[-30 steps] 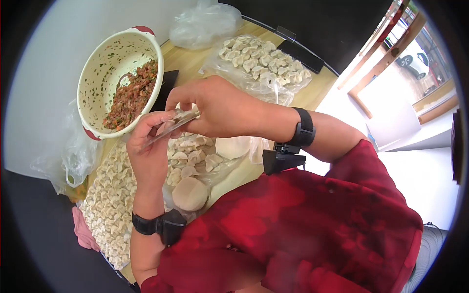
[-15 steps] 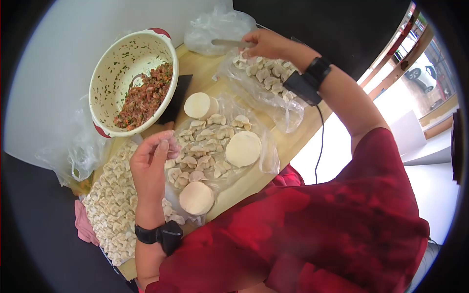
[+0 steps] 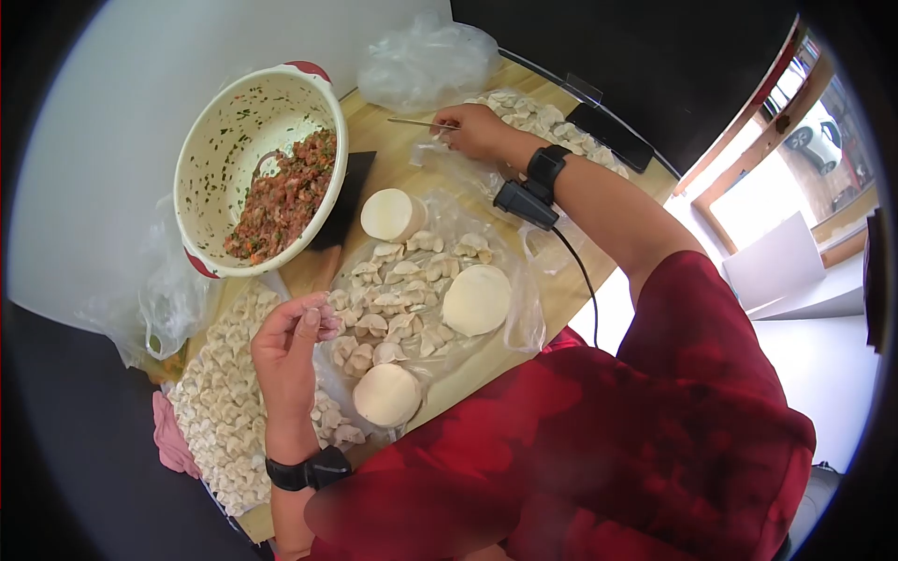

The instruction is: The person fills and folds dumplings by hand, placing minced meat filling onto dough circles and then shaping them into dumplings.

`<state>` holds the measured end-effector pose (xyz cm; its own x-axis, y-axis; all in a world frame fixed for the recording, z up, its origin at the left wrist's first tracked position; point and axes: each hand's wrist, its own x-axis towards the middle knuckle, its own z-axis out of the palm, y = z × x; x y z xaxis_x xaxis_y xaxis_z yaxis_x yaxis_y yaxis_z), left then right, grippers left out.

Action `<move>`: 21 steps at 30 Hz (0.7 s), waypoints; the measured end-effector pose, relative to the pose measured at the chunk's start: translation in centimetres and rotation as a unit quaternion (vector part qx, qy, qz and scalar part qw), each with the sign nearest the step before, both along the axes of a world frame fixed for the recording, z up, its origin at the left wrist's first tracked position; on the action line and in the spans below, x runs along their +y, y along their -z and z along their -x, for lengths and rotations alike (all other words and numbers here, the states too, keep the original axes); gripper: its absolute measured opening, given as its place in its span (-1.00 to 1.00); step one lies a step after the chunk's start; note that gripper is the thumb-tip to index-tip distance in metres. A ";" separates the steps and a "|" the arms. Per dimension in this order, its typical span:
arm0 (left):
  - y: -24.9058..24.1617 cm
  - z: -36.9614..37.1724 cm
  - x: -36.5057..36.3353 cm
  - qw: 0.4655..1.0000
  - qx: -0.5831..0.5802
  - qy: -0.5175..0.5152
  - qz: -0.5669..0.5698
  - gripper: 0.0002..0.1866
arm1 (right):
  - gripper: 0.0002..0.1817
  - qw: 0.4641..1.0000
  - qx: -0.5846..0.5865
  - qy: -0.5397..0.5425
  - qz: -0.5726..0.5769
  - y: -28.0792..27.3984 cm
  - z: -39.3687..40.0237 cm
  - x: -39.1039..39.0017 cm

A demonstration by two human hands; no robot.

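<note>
My left hand (image 3: 290, 355) hovers beside the middle dumplings, its fingers pinched together; what they hold, if anything, is too small to tell. In my right hand (image 3: 475, 131) is a thin flat tool (image 3: 412, 122), pointing left above the table near the far dumplings (image 3: 533, 120). Dumplings (image 3: 402, 290) lie on clear plastic between my hands. Around them stand a stack of round wrappers (image 3: 388, 215), another stack (image 3: 476, 300) to the right and a third (image 3: 386, 395) nearer me. A white bowl (image 3: 201, 159) holds meat filling (image 3: 288, 201).
Many dumplings (image 3: 220, 402) cover the table's left side, with a pink cloth (image 3: 171, 438) at the edge. Plastic bags (image 3: 426, 64) lie at the back and left. A black phone-like slab (image 3: 613, 137) is at the far right; a cable (image 3: 585, 271) hangs from my right wrist.
My right hand has moved nearer and left with the tool, uncovering more of the far dumplings and the black slab. My left hand stays pinched; the view has shifted slightly.
</note>
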<state>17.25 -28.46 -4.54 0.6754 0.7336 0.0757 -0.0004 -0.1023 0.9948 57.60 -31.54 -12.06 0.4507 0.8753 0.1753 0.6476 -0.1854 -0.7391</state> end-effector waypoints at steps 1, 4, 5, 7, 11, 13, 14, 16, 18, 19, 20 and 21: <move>-0.1 0.0 0.0 1.000 0.004 0.006 -0.004 -0.81 | -0.79 1.000 -0.001 -0.002 0.000 -0.3 0.3 -0.3; -0.2 0.0 -0.2 1.000 0.014 0.020 -0.006 -0.81 | -0.78 1.000 0.008 0.004 -0.006 -1.7 0.6 -1.1; -0.2 0.1 -0.2 1.000 0.013 0.018 -0.006 -0.81 | -0.78 1.000 -0.002 0.014 -0.008 -2.2 0.7 -1.4; -0.2 0.2 -0.3 1.000 0.012 0.027 -0.008 -0.81 | -0.79 1.000 -0.013 0.023 -0.010 -2.7 0.6 -1.8; -0.2 0.4 -0.4 0.999 0.019 0.030 -0.009 -0.81 | -0.84 0.997 0.005 0.052 -0.057 -3.0 -0.4 -1.6; -0.2 0.4 -0.4 0.999 0.030 0.030 -0.013 -0.80 | -0.85 0.994 -0.033 0.069 -0.073 -2.9 -0.7 -1.8; -0.1 0.4 -0.5 0.999 0.030 0.033 -0.014 -0.80 | -0.87 0.995 -0.024 0.081 -0.052 -2.9 -0.7 -1.8; -0.1 0.4 -0.5 0.999 0.036 0.029 -0.016 -0.78 | -0.88 0.995 -0.015 0.095 -0.034 -2.9 -0.5 -1.7; -0.1 0.4 -0.5 0.999 0.037 0.031 -0.015 -0.77 | -0.88 0.989 -0.076 0.124 -0.009 -2.6 0.0 -1.4; -0.1 0.5 -0.5 0.999 0.038 0.031 -0.013 -0.77 | -0.88 0.989 -0.075 0.124 -0.010 -2.6 0.4 -1.4; 0.0 0.5 -0.4 0.999 0.038 0.032 -0.014 -0.77 | -0.85 0.990 -0.092 0.105 -0.016 -2.5 0.9 -1.6; 0.1 0.6 -0.4 0.999 0.037 0.031 -0.014 -0.77 | -0.82 0.990 -0.108 0.086 -0.022 -2.6 1.2 -1.6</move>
